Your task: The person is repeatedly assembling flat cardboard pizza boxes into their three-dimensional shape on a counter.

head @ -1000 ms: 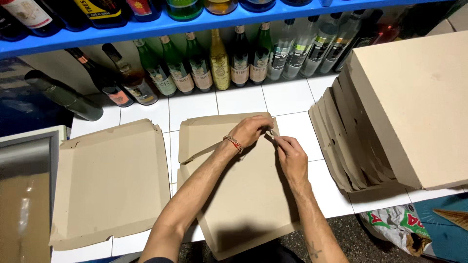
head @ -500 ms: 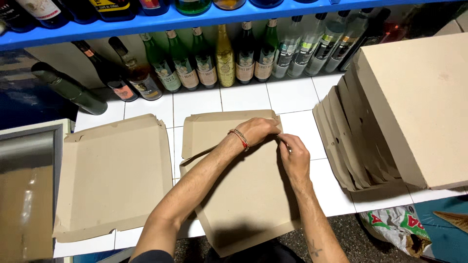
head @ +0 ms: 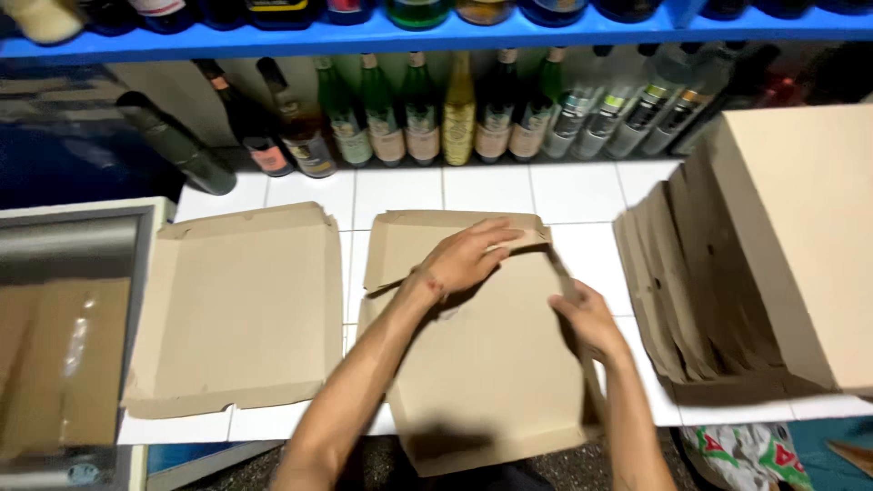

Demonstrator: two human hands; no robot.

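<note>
Mostly flat matte cardboard (head: 491, 364) (creased flaps)

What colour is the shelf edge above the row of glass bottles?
Bright blue shelf edge, clearest in the head view.

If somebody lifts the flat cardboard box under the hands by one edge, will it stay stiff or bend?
The cardboard box would probably bend at its creases: its far flap already stands folded up under the left hand. It looks thin, so likely light. The right hand holds its side edge.
</note>
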